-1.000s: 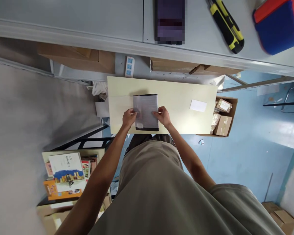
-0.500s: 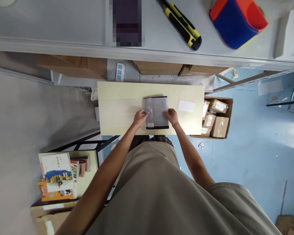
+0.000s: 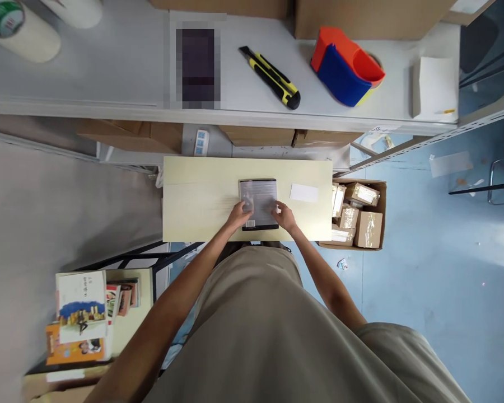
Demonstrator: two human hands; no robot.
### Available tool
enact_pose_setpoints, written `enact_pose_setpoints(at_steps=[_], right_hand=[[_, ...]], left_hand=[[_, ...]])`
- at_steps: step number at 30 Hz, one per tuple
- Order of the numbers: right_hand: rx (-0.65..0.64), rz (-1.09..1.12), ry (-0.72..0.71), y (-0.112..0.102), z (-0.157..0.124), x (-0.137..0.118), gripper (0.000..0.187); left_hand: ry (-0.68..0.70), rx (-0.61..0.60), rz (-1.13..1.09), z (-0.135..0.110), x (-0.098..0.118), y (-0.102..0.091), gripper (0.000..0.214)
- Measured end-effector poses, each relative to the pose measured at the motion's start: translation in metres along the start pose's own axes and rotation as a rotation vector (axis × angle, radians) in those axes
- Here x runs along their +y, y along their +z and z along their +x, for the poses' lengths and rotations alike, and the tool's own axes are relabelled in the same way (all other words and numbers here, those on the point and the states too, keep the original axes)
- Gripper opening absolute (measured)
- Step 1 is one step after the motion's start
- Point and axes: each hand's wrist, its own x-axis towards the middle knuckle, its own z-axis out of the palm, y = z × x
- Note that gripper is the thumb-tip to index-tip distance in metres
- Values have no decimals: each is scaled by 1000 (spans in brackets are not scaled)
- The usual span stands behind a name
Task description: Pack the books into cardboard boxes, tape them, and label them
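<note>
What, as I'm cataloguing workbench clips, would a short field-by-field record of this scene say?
Main item: grey book, barcode label facing up, on the pale tabletop
Left hand: at the book's left edge, partly over it
Right hand: at its right edge
Grip: unclear for both
Beside book: white card, to the right, apart
Right of tabletop: open carton holding taped parcels
Shelf beyond: yellow-and-black cutter, red-and-blue container
Lower left: white-covered book overlapping an orange one

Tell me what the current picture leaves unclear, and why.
- Head view: gray book, print too small to read.
- Head view: its left edge, partly covered by the left hand.
- Head view: dark rectangle on the shelf, blurred by pixelation.
- Head view: green-labelled white cylinder, cut off by picture edge.
- Head view: small cartons' insides, hidden by cardboard.
</note>
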Motion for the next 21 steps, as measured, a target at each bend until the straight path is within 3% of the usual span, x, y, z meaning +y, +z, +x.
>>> enact_pose_setpoints(at_steps=[3,5,9,11,14,16,21], right_hand=[[42,-164,-236,-33,-3,-36,50],[135,-275,-427,-59,-3,-71,51],[368,-430,-702,-110,4,-154,48],[445,-487,-792,-130,15,-193,50],[516,-563,-846,-151,41,-241,53],[533,-615,-841,-158,62,-264,55],[539,-772,-743,-154,112,-292,56]], left_hand=[[68,25,90,-6,31,-2,60],[241,62,147,-8,62,-10,63],[678,230,179,-8,139,-48,65],[812,319,172,-4,177,-73,65],[911,420,146,7,220,-105,63],[927,464,137,14,237,-119,62],[926,511,169,19,246,-127,61]])
